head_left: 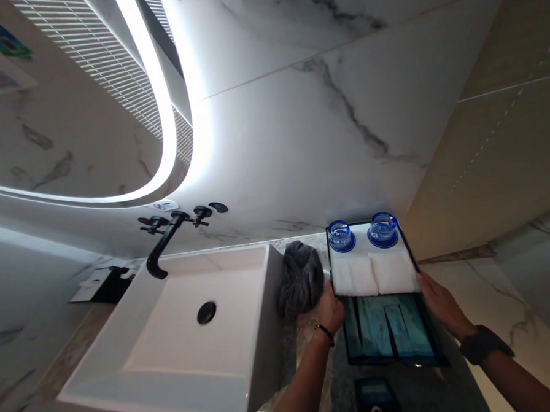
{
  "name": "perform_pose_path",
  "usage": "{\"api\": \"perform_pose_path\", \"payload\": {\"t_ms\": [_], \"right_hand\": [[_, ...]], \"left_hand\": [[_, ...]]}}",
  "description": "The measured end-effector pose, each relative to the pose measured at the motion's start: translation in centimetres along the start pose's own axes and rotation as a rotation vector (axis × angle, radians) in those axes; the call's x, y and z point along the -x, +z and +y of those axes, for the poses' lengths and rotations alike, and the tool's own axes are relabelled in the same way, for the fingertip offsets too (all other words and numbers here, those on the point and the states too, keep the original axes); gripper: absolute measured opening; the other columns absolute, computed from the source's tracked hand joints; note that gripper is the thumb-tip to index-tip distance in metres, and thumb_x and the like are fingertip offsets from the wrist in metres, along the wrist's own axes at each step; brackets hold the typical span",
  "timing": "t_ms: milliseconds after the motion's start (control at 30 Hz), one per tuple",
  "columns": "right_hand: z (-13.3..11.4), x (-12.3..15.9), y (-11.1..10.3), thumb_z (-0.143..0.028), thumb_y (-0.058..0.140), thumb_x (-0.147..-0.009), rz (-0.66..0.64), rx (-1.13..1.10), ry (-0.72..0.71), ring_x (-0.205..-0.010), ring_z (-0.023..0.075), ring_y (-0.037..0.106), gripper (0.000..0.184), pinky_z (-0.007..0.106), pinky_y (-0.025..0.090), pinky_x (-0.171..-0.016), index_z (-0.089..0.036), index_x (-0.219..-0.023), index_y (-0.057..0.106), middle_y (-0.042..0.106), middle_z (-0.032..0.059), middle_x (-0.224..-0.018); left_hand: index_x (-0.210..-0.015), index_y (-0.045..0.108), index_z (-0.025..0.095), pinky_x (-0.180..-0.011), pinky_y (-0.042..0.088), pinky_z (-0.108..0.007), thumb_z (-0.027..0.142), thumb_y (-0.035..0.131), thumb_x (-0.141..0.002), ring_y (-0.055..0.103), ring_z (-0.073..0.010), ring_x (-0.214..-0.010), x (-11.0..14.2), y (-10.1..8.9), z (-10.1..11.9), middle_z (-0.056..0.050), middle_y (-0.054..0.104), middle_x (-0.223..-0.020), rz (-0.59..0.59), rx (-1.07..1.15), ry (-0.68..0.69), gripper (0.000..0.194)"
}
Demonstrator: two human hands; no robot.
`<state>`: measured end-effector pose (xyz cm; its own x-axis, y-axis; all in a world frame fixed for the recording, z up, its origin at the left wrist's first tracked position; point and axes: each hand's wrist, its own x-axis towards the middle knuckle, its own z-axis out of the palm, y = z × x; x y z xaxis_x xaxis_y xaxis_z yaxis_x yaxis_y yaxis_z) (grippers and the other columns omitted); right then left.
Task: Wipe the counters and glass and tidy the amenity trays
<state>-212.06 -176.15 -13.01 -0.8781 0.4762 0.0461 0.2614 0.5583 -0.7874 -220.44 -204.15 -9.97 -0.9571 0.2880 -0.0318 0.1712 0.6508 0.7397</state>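
Note:
A black-edged tray (395, 229) lies on the counter against the marble wall. Its white back part bears two upturned clear glasses with blue rims, a left glass (340, 236) and a right glass (382, 230), with folded white towels (375, 273) in front of them. A dark, glossy front section (387, 329) shows teal shapes that I cannot make out. My left hand (330, 309) is closed on the left edge of the tray, its fingertips partly hidden. On the opposite side, my right hand (441, 302) grips the right edge.
Left of the tray, a crumpled dark grey cloth (301, 278) rests against the white basin (181, 346). A black tap (169, 242) juts from the wall over the basin. A small dark rectangular object (376, 394) is near the counter's front. Above is a lit mirror (90, 117).

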Motion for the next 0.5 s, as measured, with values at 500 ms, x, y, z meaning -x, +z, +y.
{"api": "perform_pose_path", "payload": {"t_ms": [500], "right_hand": [[-0.1,6.4,2.5,-0.071,0.027,-0.077,-0.158,-0.069,0.13,-0.132,0.0311,0.041,0.094,0.047,0.024,-0.117,-0.001,-0.136,0.046,0.047,0.0183,-0.138]], "left_hand": [[-0.136,0.048,0.019,-0.108,0.042,-0.038,0.003,0.037,-0.071,0.055,-0.0213,-0.121,6.8,-4.0,-3.5,-0.008,0.062,-0.128,0.009,-0.19,0.018,0.068]]}}
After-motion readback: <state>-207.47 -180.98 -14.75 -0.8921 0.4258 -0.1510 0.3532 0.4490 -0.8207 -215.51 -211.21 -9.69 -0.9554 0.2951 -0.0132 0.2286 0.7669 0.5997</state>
